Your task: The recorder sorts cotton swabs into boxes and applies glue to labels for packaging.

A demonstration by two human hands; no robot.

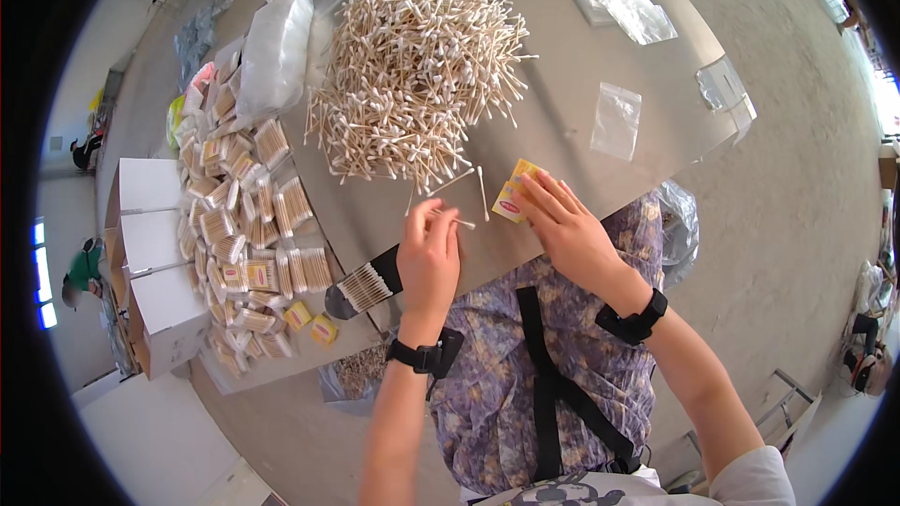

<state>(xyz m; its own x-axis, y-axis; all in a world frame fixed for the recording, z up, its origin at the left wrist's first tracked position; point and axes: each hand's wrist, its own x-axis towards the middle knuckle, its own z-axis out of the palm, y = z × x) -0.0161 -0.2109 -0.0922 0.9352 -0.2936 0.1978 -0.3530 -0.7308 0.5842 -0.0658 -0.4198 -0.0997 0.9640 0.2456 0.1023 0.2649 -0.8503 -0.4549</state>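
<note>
Near the front edge of the table, my left hand (430,253) is closed in a pinch around a cotton swab (463,222), whose white tip sticks out to the right of the fingers. My right hand (577,234) lies with fingers stretched out over small yellow cards (509,203), partly covering them. Between the hands, a loose swab (483,193) lies on the tabletop. Left of my left wrist, a row of swabs (365,289) lies side by side on a black strip (387,270). A big heap of cotton swabs (417,66) rises just beyond my hands.
Many bagged swab packs (225,225) pile up at the left, with a large clear plastic bag (275,52) behind them. White open carton flaps (155,239) stand at the far left. Clear bags (619,0) lie at the back right, and a single zip bag (616,120) lies nearer.
</note>
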